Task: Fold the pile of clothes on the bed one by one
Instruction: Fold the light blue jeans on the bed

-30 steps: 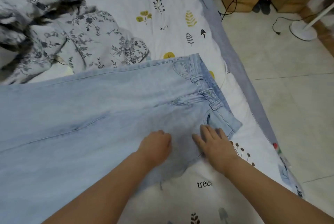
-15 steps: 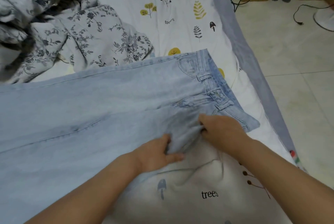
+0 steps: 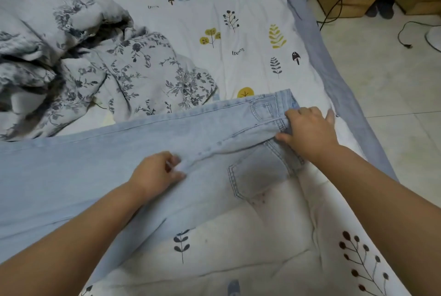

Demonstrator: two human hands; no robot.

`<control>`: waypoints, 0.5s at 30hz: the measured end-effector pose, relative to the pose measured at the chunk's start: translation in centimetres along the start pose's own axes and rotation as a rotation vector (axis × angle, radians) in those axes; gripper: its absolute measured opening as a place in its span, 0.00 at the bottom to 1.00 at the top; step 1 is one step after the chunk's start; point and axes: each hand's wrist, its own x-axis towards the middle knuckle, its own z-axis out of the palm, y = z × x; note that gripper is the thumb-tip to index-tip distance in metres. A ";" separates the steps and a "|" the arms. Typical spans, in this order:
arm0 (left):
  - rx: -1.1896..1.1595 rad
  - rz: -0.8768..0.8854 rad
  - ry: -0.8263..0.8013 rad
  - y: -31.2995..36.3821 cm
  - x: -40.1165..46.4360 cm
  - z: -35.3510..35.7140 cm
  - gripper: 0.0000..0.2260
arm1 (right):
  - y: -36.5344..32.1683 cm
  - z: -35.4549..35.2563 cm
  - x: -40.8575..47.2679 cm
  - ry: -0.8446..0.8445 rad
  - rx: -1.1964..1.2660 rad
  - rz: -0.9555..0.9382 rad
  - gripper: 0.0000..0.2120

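Jeans (image 3: 100, 164) | left hand (image 3: 155, 174), right hand (image 3: 307, 131) grip denim folds | bedsheet (image 3: 250, 40) print reads "trees"

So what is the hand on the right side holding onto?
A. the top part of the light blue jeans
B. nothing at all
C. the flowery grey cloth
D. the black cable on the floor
A. The right hand grips the waistband end of the light blue jeans, folding it over so a back pocket shows, while the flowery grey cloth and the black cable lie away from it.
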 end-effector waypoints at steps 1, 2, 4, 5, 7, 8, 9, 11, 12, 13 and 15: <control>0.051 0.002 -0.064 -1.0 -0.2 0.7 0.11 | 0.4 0.6 0.4 -0.030 0.027 0.032 0.27; 0.078 0.010 -0.097 -1.8 -0.3 1.1 0.11 | 0.7 1.1 0.7 -0.045 0.076 0.058 0.29; 0.036 0.003 -0.050 -3.0 -0.3 1.2 0.07 | 1.5 2.2 1.5 -0.021 0.276 0.122 0.29; -0.009 -0.002 0.018 -3.2 -0.1 0.8 0.03 | 1.8 2.7 1.8 0.000 0.454 0.167 0.25; -0.081 -0.004 0.157 -3.1 0.7 -0.1 0.03 | 2.2 3.3 2.5 -0.012 0.829 0.257 0.12; -0.112 0.003 0.221 -2.8 1.2 -0.8 0.03 | 2.4 3.4 2.8 -0.020 0.953 0.294 0.08; -0.123 0.014 0.286 -2.4 1.9 -1.6 0.03 | 2.5 3.3 3.3 -0.008 1.025 0.326 0.06; -0.107 0.051 0.421 -1.3 3.5 -3.5 0.04 | 2.5 2.8 4.6 0.115 1.062 0.371 0.07; -0.098 0.067 0.480 -0.9 4.5 -4.4 0.06 | 2.5 2.4 5.3 0.209 1.038 0.398 0.09; -0.089 0.075 0.524 -0.5 5.6 -5.0 0.08 | 2.4 1.9 6.1 0.282 1.005 0.434 0.12; -0.049 0.057 0.537 -0.4 7.5 -5.6 0.11 | 2.3 1.8 7.4 0.282 0.936 0.507 0.22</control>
